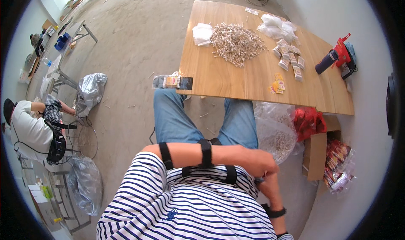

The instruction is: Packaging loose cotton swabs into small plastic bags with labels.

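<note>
My left arm reaches across my body to the right. My left hand [262, 164] is closed, its fingers curled against my right hand [270, 187], beside the table's near edge. What lies between the two hands, if anything, is hidden. The right hand's fingers are covered and blurred. On the wooden table [211, 77] in front of me lies a large heap of cotton swabs [237, 43]. At its near left corner, a small packet of swabs [171, 81] rests on a dark, flat item [185, 83].
Clear plastic bags [274, 27], white packs [290, 56], yellow cards [276, 86] and a dark bottle [326, 62] stand on the table. Below it are a bag of swabs [276, 132], a red bag [309, 122] and a cardboard box [315, 155]. A person [33, 128] sits at left.
</note>
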`<state>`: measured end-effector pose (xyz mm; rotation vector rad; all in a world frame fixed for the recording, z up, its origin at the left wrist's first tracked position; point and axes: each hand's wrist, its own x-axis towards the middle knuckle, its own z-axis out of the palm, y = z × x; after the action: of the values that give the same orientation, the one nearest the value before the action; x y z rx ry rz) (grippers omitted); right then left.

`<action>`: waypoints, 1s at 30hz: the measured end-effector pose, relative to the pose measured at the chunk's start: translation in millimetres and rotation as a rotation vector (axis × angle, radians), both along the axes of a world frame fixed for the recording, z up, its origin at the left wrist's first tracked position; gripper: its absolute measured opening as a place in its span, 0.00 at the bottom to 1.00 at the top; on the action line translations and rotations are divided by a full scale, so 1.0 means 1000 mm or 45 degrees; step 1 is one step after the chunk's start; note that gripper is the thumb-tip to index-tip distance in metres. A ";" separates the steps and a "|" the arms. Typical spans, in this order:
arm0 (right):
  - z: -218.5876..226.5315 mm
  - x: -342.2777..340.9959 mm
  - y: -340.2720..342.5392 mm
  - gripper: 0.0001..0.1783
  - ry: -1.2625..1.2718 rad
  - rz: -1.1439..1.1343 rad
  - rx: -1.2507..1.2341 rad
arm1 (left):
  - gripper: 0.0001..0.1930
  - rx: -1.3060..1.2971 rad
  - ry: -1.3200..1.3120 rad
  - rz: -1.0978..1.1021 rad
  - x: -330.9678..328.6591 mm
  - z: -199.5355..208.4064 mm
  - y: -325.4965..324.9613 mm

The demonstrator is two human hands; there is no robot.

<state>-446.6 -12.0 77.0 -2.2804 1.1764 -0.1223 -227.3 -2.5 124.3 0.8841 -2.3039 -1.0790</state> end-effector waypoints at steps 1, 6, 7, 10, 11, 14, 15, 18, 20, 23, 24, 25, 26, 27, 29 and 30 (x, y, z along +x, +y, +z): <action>0.028 0.003 -0.011 0.15 0.053 0.062 0.553 | 0.16 0.115 -0.003 0.054 0.016 0.005 -0.002; 0.051 0.034 -0.083 0.22 -0.079 0.316 0.441 | 0.22 0.119 -0.440 0.778 0.129 -0.006 0.007; 0.039 0.059 -0.099 0.22 -0.090 0.287 0.217 | 0.24 0.154 -0.624 0.864 0.145 -0.005 0.011; 0.016 0.163 -0.132 0.22 -0.236 0.370 -0.178 | 0.28 -0.017 -0.592 1.040 0.181 -0.039 0.043; 0.005 0.198 -0.143 0.21 -0.303 0.359 -0.186 | 0.30 -0.017 -0.563 1.097 0.187 -0.045 0.049; -0.040 0.290 -0.176 0.19 -0.290 0.338 -0.484 | 0.32 -0.026 -0.534 1.209 0.192 -0.060 0.060; -0.050 0.312 -0.185 0.17 -0.281 0.303 -0.546 | 0.32 -0.049 -0.533 1.257 0.192 -0.064 0.062; -0.074 0.350 -0.207 0.12 -0.180 0.184 -0.564 | 0.32 -0.023 -0.456 1.315 0.193 -0.067 0.058; -0.084 0.356 -0.211 0.11 -0.179 0.197 -0.494 | 0.31 -0.025 -0.438 1.336 0.194 -0.070 0.054; -0.092 0.349 -0.211 0.09 -0.223 0.301 -0.408 | 0.29 -0.057 -0.409 1.368 0.195 -0.074 0.047; -0.093 0.345 -0.209 0.08 -0.271 0.392 -0.394 | 0.29 -0.090 -0.399 1.380 0.196 -0.075 0.044; -0.089 0.341 -0.207 0.08 -0.261 0.393 -0.382 | 0.29 -0.074 -0.394 1.379 0.196 -0.076 0.040; -0.085 0.338 -0.205 0.08 -0.252 0.357 -0.337 | 0.28 -0.103 -0.367 1.392 0.197 -0.077 0.036; -0.081 0.336 -0.204 0.07 -0.243 0.321 -0.293 | 0.27 -0.133 -0.341 1.405 0.198 -0.078 0.033; -0.072 0.343 -0.207 0.07 -0.293 0.224 -0.313 | 0.27 -0.125 -0.334 1.407 0.200 -0.081 0.027; -0.071 0.348 -0.208 0.06 -0.350 0.130 -0.341 | 0.26 -0.127 -0.332 1.414 0.200 -0.082 0.024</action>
<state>-98.1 -219.7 6.5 -2.4495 0.9449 -0.5650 -27.0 21.7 42.3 1.9731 -1.5323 -0.3516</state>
